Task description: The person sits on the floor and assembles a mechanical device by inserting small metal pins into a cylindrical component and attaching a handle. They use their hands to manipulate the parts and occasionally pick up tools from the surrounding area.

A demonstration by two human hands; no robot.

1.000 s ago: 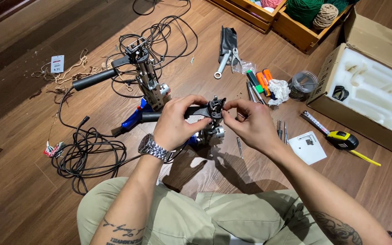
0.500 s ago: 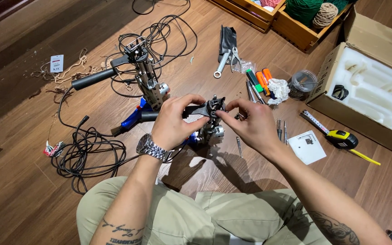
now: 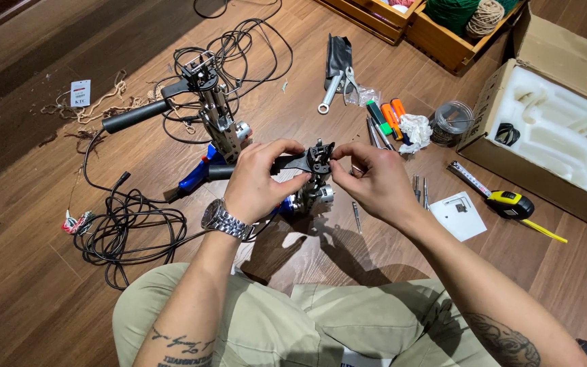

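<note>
I sit on a wooden floor and hold a small black and silver mechanical assembly [image 3: 315, 178] in front of my knees. My left hand [image 3: 261, 180], a metal watch on its wrist, grips the assembly's black arm from the left. With its fingertips pinched on the black top bracket, my right hand [image 3: 374, 180] works from the right. The silver motor-like base shows below my fingers. A second similar assembly [image 3: 215, 115] with a black handle stands upright just beyond my left hand.
Black cables [image 3: 130, 228] lie coiled at the left. Wrench and pliers [image 3: 338, 78], coloured markers [image 3: 385, 117], a crumpled tissue and a small jar [image 3: 451, 122] lie ahead. A yellow tape measure [image 3: 507, 202], a white card, an open foam-lined cardboard box [image 3: 565, 136] and wooden crates sit at the right.
My right fingertips have shifted slightly on the top bracket. The assembly and my left hand stay in about the same place.
</note>
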